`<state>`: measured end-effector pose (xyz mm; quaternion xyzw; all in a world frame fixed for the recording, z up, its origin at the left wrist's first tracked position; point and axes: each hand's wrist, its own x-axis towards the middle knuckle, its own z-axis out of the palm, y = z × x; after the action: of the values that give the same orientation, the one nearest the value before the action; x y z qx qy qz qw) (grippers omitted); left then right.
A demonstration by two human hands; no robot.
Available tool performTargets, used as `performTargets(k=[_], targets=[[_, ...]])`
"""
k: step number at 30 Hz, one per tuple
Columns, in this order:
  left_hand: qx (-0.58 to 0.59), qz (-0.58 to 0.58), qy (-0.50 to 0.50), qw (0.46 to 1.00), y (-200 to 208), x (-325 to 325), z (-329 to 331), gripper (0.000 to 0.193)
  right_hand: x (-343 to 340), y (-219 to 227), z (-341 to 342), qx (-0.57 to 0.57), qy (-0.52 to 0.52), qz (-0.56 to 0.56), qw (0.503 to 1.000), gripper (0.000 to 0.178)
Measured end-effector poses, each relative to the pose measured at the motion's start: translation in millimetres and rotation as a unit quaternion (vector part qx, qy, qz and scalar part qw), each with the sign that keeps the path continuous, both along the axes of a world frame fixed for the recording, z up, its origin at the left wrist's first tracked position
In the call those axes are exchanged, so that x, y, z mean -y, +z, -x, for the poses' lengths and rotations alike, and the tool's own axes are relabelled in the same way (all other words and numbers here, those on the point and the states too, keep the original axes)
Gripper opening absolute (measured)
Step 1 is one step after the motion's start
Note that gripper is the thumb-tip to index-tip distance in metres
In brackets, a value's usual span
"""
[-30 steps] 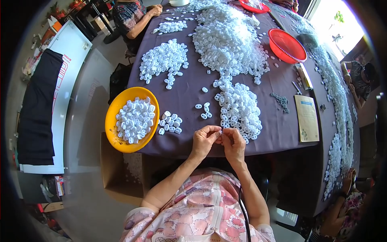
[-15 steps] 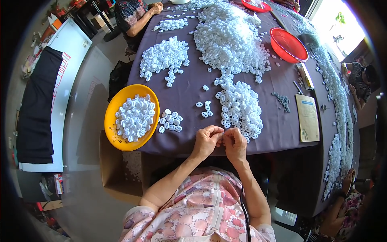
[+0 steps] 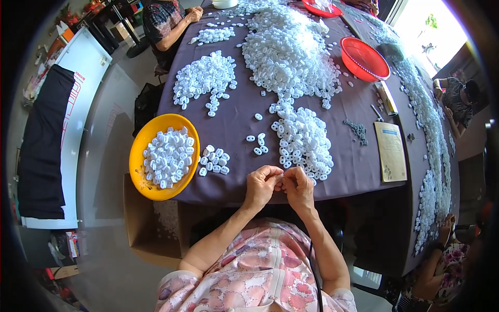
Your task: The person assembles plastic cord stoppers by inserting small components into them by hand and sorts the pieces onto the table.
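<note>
My left hand (image 3: 261,186) and my right hand (image 3: 298,189) meet at the table's near edge, their fingertips pinched together. Whatever sits between them is too small and covered to make out. Just beyond the right hand lies a heap of small white oval plastic pieces with two holes (image 3: 305,143). Several loose ones (image 3: 258,140) are scattered left of that heap. Farther left, a small cluster of white pieces (image 3: 214,160) rests beside a yellow bowl (image 3: 136,174), which holds many more of them.
A large white pile (image 3: 286,52) and a smaller one (image 3: 205,78) cover the far tablecloth (image 3: 234,114). On the right are a red basket (image 3: 364,60), grey bits (image 3: 356,131) and a tan packet (image 3: 391,152). A cardboard box (image 3: 140,229) stands below. Other people sit around the tables.
The whole view has shifted slightly, so the table things appear a little farther left. My hands stay pinched together, with only slight finger movement.
</note>
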<state>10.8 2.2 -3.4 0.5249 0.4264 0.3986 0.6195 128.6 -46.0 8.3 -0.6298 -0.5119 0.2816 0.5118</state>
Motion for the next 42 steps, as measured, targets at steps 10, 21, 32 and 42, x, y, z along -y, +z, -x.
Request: performTargets(k=[10,21,32,42], targets=[[0.067,0.052,-0.002,0.996,3,-5,0,0.007,0,-5,-2,-0.095,0.002,0.039,0.995,0.012],[0.068,0.052,0.002,0.996,1,-3,1,0.007,1,-1,0,0.005,-0.008,0.004,1.000,0.005],[0.134,0.078,0.068,0.986,2,-5,4,0.008,4,7,-3,0.071,-0.030,-0.012,0.997,0.009],[0.187,0.135,0.068,0.971,6,-10,10,0.012,3,15,7,0.249,0.044,-0.007,0.968,0.009]])
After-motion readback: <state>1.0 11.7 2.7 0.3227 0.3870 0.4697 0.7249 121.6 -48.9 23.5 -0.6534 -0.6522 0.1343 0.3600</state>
